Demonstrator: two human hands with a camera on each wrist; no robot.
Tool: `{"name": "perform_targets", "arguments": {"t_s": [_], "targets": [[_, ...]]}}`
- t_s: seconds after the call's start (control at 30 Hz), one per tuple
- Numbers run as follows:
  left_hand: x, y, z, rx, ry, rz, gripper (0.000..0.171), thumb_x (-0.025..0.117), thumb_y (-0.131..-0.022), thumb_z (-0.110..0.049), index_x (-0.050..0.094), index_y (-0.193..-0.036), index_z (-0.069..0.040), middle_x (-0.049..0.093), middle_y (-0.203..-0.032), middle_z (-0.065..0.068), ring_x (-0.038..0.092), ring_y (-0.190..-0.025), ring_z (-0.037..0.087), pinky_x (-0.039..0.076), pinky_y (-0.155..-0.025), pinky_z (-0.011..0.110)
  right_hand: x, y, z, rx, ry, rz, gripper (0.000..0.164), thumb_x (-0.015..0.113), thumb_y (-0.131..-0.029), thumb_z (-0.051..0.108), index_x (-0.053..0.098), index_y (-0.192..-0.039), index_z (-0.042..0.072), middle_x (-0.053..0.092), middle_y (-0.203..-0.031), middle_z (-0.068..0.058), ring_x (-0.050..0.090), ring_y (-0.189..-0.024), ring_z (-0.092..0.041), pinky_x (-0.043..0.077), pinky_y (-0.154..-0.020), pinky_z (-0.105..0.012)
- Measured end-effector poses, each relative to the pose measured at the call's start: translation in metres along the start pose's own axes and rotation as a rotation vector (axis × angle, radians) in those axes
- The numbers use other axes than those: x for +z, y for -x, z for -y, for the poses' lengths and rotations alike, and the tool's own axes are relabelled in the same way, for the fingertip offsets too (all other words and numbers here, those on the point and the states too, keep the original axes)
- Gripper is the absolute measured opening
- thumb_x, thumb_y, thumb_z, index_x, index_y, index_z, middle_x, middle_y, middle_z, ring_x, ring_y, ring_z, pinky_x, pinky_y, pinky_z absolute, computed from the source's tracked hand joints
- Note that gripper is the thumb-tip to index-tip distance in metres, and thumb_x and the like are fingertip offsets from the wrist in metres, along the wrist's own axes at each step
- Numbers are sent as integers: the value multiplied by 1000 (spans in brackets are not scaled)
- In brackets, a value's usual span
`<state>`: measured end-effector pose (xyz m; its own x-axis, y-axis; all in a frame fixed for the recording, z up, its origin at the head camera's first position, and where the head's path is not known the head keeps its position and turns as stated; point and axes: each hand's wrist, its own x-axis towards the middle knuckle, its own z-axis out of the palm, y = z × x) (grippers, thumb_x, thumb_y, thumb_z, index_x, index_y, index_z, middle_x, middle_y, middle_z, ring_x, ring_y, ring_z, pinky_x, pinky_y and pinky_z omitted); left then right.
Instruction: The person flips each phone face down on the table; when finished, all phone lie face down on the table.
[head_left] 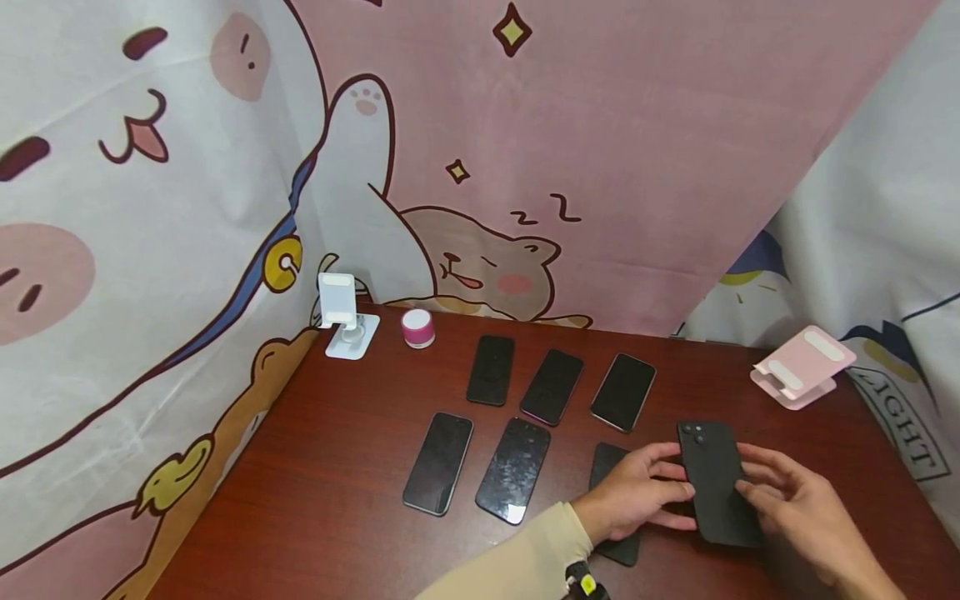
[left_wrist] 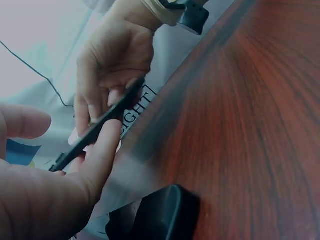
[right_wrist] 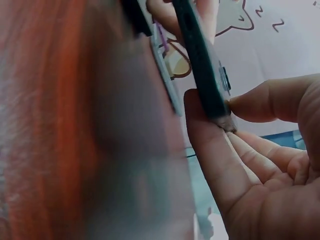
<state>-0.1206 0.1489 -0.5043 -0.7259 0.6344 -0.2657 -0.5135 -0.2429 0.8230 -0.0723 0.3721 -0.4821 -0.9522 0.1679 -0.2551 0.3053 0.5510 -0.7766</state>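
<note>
A black smartphone is held up over the right side of the table, its back and camera bump facing up. My left hand grips its left edge, with fingers reaching underneath. At the opposite edge, my right hand pinches it between thumb and fingers. The right wrist view shows that phone edge-on between the thumb and fingertips. In the left wrist view the phone slants between both hands. Partly hidden beneath my left wrist lies another dark phone.
Three phones lie in a back row, among them a middle one. Closer in are a silver-edged phone and a smudged one. A white phone stand and a pink round container stand back left; a pink stand is at right.
</note>
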Motion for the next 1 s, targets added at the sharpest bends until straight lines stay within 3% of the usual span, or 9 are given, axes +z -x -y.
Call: {"name": "perform_targets", "arguments": {"t_s": [0.23,0.5,0.8,1.0], "targets": [[0,3,-3,-49,-64,-4,62,65,-94,12,52,-148,-16,59,-124,11,72,-107,33,59,-95,62,2,-8,-12,57,-19,49,74,67,-105,31,32,-160,-5,67,-135,-29,72,-91,-3,65,-70,-36],[0,7,-6,-122,-184,0,64,69,-96,6,50,-154,-13,62,-136,10,73,-111,27,61,-99,52,6,-13,-21,112,-18,73,76,71,-103,27,33,-159,-7,71,-124,-22,72,-91,-5,65,-71,-38],[-5,7,-12,-110,-308,-8,64,72,-96,-3,49,-154,-12,69,-136,11,76,-101,27,64,-91,49,8,-13,-16,153,21,92,76,73,-101,21,33,-158,-8,71,-112,-16,72,-90,-16,65,-69,-39],[-10,7,-15,-129,-350,8,62,73,-97,-8,49,-154,-10,70,-136,15,77,-102,28,64,-91,45,10,-12,-14,130,58,96,73,74,-99,19,36,-155,-10,73,-105,-11,72,-88,-16,65,-68,-39]]}}
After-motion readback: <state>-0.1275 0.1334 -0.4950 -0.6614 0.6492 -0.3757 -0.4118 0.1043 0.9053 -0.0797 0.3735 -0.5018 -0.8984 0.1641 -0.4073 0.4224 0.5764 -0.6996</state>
